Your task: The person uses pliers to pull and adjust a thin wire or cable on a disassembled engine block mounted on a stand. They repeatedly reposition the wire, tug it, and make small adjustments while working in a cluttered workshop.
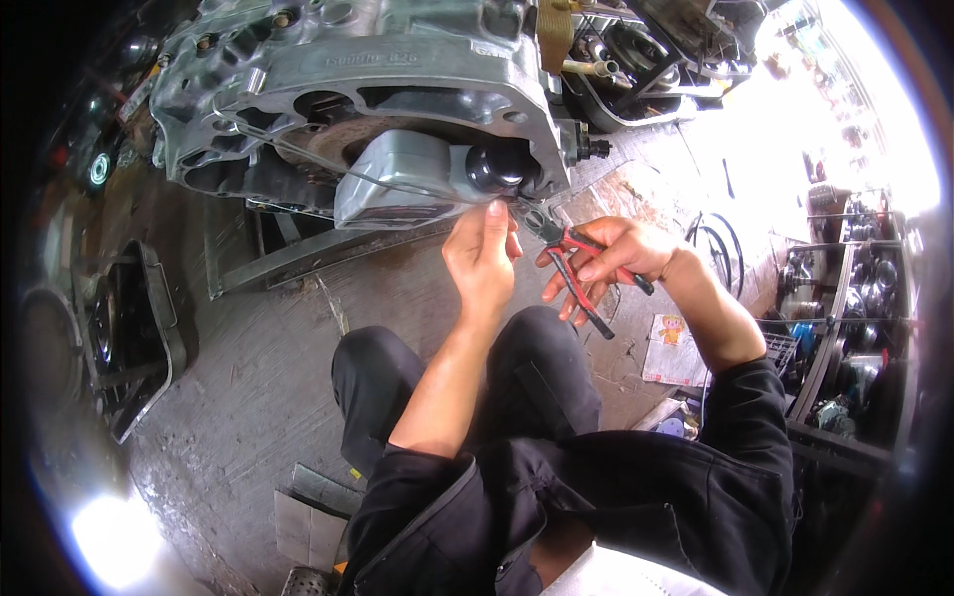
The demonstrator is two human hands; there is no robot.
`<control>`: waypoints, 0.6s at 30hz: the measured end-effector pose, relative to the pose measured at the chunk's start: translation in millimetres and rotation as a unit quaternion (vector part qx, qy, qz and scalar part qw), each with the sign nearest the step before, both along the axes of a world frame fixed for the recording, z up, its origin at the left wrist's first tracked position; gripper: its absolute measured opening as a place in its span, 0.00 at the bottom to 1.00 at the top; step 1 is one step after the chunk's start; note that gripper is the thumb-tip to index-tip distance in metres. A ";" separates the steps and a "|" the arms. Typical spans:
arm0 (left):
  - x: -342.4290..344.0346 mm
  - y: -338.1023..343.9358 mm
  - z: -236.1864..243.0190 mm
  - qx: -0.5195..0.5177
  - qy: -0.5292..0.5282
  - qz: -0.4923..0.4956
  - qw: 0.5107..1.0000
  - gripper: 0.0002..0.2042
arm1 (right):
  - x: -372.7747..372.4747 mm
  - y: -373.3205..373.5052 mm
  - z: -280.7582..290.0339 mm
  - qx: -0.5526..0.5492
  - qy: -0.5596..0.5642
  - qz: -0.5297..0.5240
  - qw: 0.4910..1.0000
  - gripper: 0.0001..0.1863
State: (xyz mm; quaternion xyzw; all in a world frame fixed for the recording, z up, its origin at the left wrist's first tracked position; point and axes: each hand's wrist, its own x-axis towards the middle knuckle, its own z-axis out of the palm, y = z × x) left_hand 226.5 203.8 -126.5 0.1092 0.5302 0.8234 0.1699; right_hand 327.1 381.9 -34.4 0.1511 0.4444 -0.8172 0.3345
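Observation:
In front of me stands a large cast metal housing (397, 68), with a smooth silver cover (396, 164) and a round black part (494, 165) in its lower opening. A thin wire (402, 186) runs across the front of the housing toward the black part. My left hand (479, 260) is raised below that part, thumb up, pinching the wire near its right end. Red-and-black pliers (545, 230) are in my right hand (634, 248), handles spread between the fingers. Their jaws point up toward the wire's end, just right of my left thumb; whether they touch it I cannot tell.
A metal stand (288, 260) supports the housing. At the left lies a dark metal frame (159, 298); a rack of metal parts (845, 298) lines the right. A printed sheet (674, 348), a black cable loop (717, 248) and cardboard (306, 526) lie on the floor (248, 397).

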 end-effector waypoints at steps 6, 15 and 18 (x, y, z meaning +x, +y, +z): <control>-0.5 -1.6 -2.3 0.037 -0.016 -0.007 0.999 0.19 | 10.5 -19.2 -17.1 -0.097 0.040 -0.051 0.993 0.31; -2.1 6.6 -3.8 -0.074 0.021 0.044 0.996 0.10 | 24.1 -32.5 -15.8 -0.068 0.029 -0.111 0.991 0.29; 2.8 4.3 5.1 -0.068 -0.012 0.016 0.998 0.05 | 34.9 -33.1 -17.6 -0.066 0.030 -0.113 0.991 0.30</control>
